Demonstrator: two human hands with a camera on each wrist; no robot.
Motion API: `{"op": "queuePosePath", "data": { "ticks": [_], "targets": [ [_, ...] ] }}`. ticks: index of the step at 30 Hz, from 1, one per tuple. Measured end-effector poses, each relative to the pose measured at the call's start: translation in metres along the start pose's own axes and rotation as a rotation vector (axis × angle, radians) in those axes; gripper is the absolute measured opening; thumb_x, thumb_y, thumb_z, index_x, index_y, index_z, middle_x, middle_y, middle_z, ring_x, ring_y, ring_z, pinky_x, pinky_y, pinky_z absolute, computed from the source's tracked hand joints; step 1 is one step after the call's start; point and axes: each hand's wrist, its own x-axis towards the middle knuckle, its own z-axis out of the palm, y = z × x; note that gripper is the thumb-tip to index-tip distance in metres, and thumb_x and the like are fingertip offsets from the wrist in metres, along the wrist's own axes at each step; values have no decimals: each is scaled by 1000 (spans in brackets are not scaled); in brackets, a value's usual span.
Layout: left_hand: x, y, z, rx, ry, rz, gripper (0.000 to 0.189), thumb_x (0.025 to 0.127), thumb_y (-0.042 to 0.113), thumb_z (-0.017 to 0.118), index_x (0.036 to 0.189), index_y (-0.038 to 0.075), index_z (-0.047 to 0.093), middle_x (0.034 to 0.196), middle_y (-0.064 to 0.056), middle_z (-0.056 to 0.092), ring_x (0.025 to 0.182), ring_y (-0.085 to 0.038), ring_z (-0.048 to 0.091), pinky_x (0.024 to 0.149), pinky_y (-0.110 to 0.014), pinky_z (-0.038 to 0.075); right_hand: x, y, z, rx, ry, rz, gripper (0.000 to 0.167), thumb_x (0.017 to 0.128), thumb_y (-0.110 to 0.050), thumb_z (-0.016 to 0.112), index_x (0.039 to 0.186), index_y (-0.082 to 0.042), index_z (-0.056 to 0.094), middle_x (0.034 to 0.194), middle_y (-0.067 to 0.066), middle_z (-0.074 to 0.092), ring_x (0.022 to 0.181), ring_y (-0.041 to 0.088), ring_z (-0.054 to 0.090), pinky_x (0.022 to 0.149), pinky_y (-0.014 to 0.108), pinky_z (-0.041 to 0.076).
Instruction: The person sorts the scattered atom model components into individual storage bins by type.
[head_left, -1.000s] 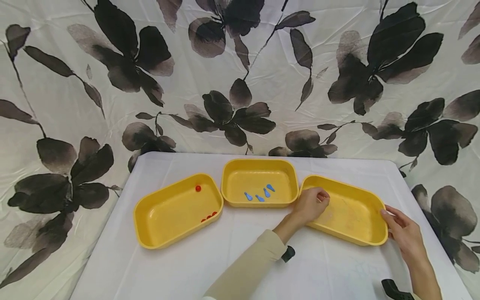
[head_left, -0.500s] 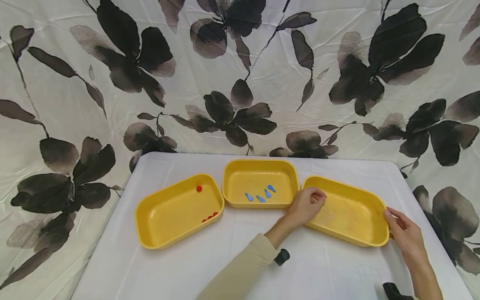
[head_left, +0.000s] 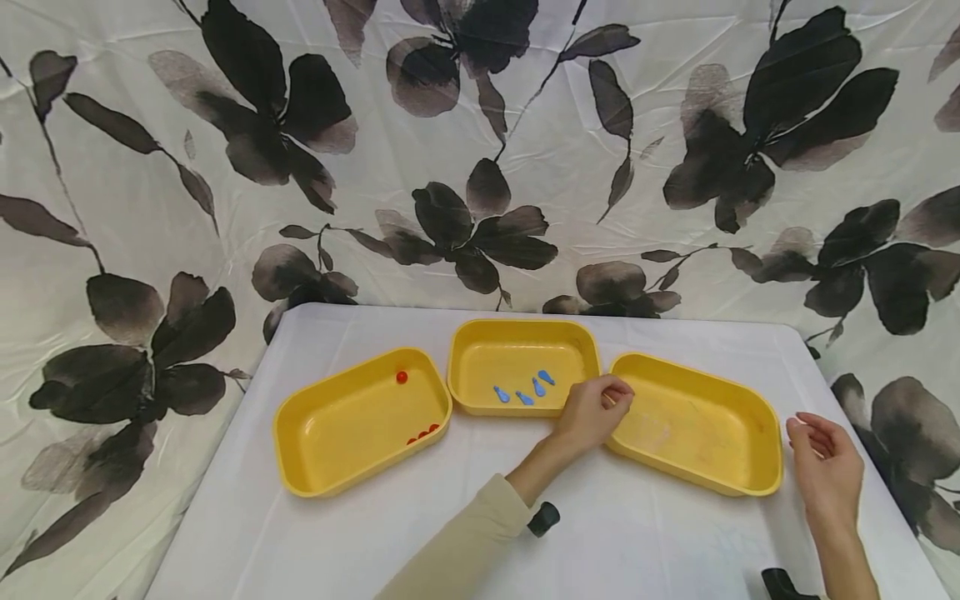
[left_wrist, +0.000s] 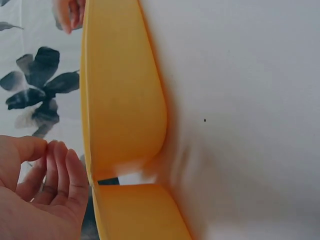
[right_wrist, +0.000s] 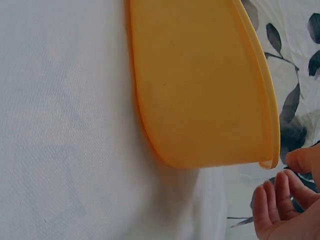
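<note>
My left hand point(head_left: 596, 408) hovers by the left end of the right yellow tray point(head_left: 701, 483), overlapping the middle tray's point(head_left: 525, 411) near corner in the head view. In the left wrist view its fingers point(left_wrist: 62, 172) curl loosely, thumb and forefinger tips meeting, with nothing visible in them. Just off the right tray's outer end is my right hand point(head_left: 828, 467), fingers relaxed and bent, a small gap from the rim. Faint pale marks point(head_left: 648, 431) show on that tray's floor. Several blue drop-shaped pieces point(head_left: 524, 398) lie in the middle tray.
A third yellow tray point(head_left: 330, 433) stands at the left, with several small red round pieces point(head_left: 402, 377) inside. White cloth covers the table point(head_left: 600, 550), and a floral cloth point(head_left: 465, 150) hangs behind it. The trays sit side by side in a shallow arc.
My left hand has drawn back leftward from over the right tray. My right hand has let go of that tray's outer rim and moved slightly right. The pieces stay where they were.
</note>
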Motion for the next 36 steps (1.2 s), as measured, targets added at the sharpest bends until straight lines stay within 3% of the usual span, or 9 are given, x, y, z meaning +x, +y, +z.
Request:
{"op": "queuePosePath", "data": {
  "ticks": [4, 10, 17, 22, 30, 36],
  "targets": [
    [-5, -3, -9, -5, 22, 13, 8, 98, 10, 69, 100, 5, 75, 84, 2, 67, 72, 0, 53, 69, -12, 48, -5, -4, 1, 6, 30, -29, 25, 104, -34, 60, 125, -21, 62, 96, -22, 50, 87, -8, 48, 78, -1, 42],
    [-11, -9, -20, -1, 56, 21, 7, 97, 10, 70, 97, 4, 75, 80, 3, 64, 69, 0, 52, 66, -13, 48, -12, -11, 5, -33, 54, -64, 35, 104, -35, 60, 131, -14, 61, 100, -23, 50, 91, -8, 48, 100, 10, 43],
    [-16, -14, -35, 45, 103, 35, 8, 95, 10, 70, 96, 5, 76, 79, 3, 65, 68, -2, 51, 65, -14, 46, -17, -20, 9, -76, 50, -166, 30, 103, -29, 62, 124, -8, 60, 100, -18, 52, 88, -9, 48, 86, 4, 43],
    [-24, -17, -49, 81, 138, 55, 5, 93, 10, 73, 94, 6, 75, 76, 3, 63, 67, -4, 50, 63, -16, 43, -22, -26, 11, -102, 37, -230, 33, 103, -27, 63, 126, -3, 58, 104, -11, 55, 88, -11, 48, 85, 2, 43],
    [-35, -22, -72, 119, 207, 76, 4, 93, 9, 73, 92, 5, 74, 76, 1, 64, 66, -7, 52, 63, -18, 47, -27, -35, 13, -109, 19, -288, 30, 102, -24, 65, 122, -3, 60, 99, -17, 54, 87, -10, 49, 80, 2, 40],
    [-42, -27, -90, 122, 233, 89, 4, 93, 7, 73, 91, 4, 73, 77, 0, 65, 69, -15, 58, 65, -21, 50, -30, -38, 17, -115, 6, -359, 27, 101, -19, 67, 119, 0, 61, 100, -7, 58, 84, -8, 49, 78, 2, 39]
  ]
}}
